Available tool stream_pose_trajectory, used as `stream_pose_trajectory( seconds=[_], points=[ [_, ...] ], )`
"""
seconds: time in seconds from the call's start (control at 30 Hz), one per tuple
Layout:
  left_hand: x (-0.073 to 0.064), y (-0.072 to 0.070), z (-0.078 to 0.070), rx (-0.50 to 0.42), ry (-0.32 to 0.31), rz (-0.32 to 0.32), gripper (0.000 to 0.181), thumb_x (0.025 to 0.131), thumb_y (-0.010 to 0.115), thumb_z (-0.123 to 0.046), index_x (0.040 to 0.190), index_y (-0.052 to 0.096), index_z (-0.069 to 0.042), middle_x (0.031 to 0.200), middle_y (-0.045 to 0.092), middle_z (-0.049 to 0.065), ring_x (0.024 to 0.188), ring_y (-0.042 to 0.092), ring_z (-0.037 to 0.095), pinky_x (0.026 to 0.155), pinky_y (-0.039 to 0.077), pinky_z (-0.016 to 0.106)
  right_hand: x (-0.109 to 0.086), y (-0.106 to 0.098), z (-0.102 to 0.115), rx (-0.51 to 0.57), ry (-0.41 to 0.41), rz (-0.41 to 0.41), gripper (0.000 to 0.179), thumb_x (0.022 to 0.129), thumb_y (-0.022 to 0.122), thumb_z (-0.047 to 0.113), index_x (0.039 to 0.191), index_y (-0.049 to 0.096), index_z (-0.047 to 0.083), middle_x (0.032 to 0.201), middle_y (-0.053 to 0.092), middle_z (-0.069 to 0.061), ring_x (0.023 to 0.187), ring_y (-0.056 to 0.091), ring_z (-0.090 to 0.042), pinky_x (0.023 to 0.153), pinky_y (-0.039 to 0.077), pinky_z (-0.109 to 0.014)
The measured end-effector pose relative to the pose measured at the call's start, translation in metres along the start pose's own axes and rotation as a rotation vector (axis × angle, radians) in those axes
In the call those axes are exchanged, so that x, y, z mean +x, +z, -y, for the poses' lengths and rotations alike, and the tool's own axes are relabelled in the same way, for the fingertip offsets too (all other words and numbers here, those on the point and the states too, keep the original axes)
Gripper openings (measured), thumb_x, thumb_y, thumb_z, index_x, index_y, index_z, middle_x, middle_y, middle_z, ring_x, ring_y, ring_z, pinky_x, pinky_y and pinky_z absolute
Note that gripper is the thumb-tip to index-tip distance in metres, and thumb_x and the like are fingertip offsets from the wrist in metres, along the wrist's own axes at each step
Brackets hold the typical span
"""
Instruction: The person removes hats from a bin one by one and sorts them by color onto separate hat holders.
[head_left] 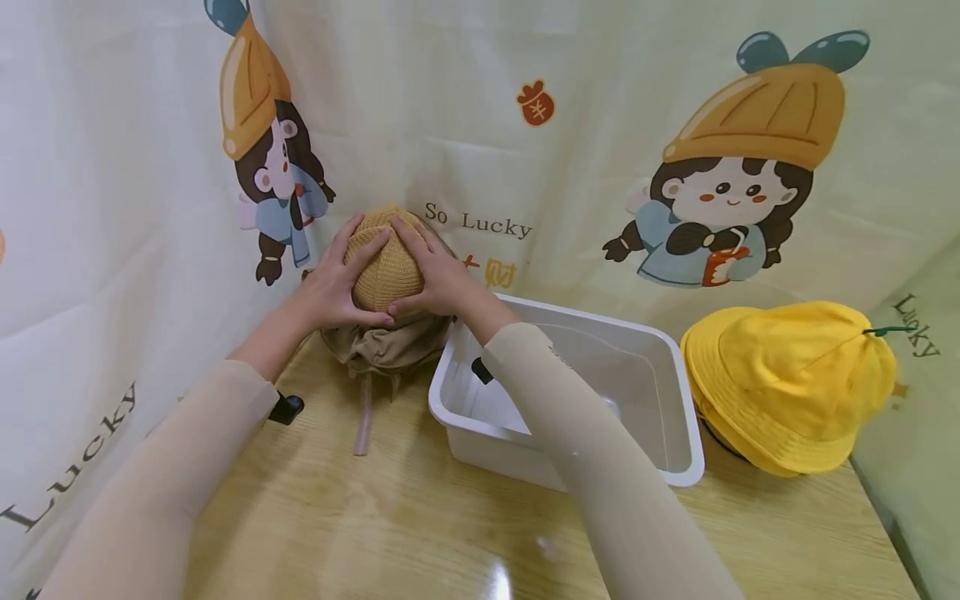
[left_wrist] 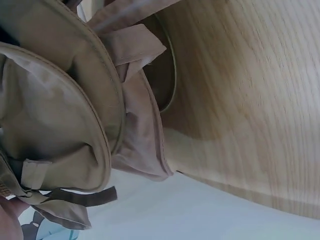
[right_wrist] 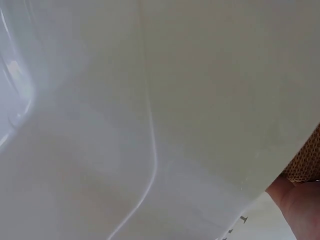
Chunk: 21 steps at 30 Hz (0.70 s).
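Note:
A mustard knitted beanie (head_left: 386, 271) sits on top of stacked brown fabric hats (head_left: 390, 346) at the back left. My left hand (head_left: 330, 287) and right hand (head_left: 441, 279) grip it from either side, fingers spread over its crown and thumbs almost meeting at the front. Several layered brims of the brown hats (left_wrist: 55, 130), with hanging fabric straps, fill the left half of the left wrist view. In the right wrist view, part of the beanie's knit (right_wrist: 306, 157) shows at the right edge beside the thumb, partly hidden behind the bin wall.
Right of the brown hats stands a white plastic bin (head_left: 498, 457), with my right forearm passing over it. Yellow bucket hats (head_left: 795, 383) are stacked at the far right. Behind everything hangs a printed curtain (head_left: 450, 108), and the wooden table (head_left: 360, 525) lies in front.

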<state>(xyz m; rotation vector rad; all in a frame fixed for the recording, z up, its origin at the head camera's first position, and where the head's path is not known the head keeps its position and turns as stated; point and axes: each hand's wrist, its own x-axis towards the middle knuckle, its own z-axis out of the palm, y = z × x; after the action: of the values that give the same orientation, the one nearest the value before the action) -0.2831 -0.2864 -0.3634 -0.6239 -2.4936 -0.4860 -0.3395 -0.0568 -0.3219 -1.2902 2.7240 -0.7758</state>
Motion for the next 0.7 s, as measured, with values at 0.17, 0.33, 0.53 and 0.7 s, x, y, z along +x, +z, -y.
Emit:
stream_pose_trajectory(
  seconds=[0.17,0.33,0.53,0.7],
  points=[
    [-0.006,0.002,-0.001,0.004,-0.021,-0.002,0.128,0.054,0.094,-0.052,0.158,0.022,-0.038,0.167,0.000,0.013,0.147,0.016,0.049,0.100,0.036,0.074,-0.002,0.004,0.000,-0.004,-0.007,-0.011,0.129,0.068,0.086,0.057,0.157,-0.007,0.048,0.168,-0.005,0.004,0.143,0.037,-0.027,0.111,0.040,-0.045],
    [0.000,0.000,0.000,0.003,-0.004,0.002,0.127,0.055,0.094,-0.052,0.158,0.022,-0.039,0.167,-0.001,0.012,0.147,0.015,0.049,0.099,0.036,0.074,-0.002,0.000,-0.002,0.013,-0.003,0.001,0.128,0.070,0.085,0.057,0.155,-0.011,0.050,0.168,-0.008,0.006,0.146,0.032,-0.027,0.113,0.038,-0.045],
    [0.011,-0.003,-0.001,0.016,-0.001,0.036,0.126,0.057,0.093,-0.052,0.158,0.020,-0.041,0.167,-0.001,0.014,0.148,0.014,0.048,0.101,0.035,0.074,-0.014,-0.025,-0.005,0.068,-0.015,0.085,0.116,0.081,0.078,0.053,0.157,-0.009,0.046,0.168,-0.005,0.002,0.152,0.018,-0.025,0.117,0.031,-0.046],
    [0.006,-0.026,-0.021,0.140,-0.021,0.060,0.114,0.067,0.083,-0.062,0.159,0.018,-0.040,0.166,0.005,0.018,0.150,0.006,0.049,0.102,0.029,0.078,-0.054,-0.053,-0.012,0.019,0.007,0.162,0.101,0.088,0.071,0.055,0.160,0.002,0.041,0.167,0.013,-0.005,0.151,0.022,-0.029,0.119,0.027,-0.050]
  ],
)
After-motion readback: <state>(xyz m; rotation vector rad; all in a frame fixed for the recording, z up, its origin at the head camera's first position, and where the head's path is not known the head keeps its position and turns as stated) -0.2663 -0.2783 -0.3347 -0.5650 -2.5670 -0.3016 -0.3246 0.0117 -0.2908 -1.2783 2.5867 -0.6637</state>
